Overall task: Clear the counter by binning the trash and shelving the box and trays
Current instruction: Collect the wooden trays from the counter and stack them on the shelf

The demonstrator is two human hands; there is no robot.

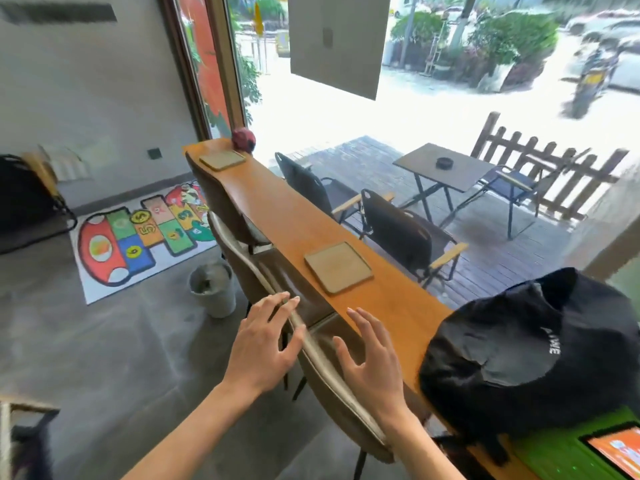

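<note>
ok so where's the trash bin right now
In the head view the grey bin stands on the floor left of the wooden counter, beside the chair backs and just below the colourful floor mat.

Two flat square trays [338,267] [222,159] on counter [291,216]

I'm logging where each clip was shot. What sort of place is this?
Probably a small cafe: a long wooden counter along a street-facing window, serving trays on it, and patio chairs outside.
</note>
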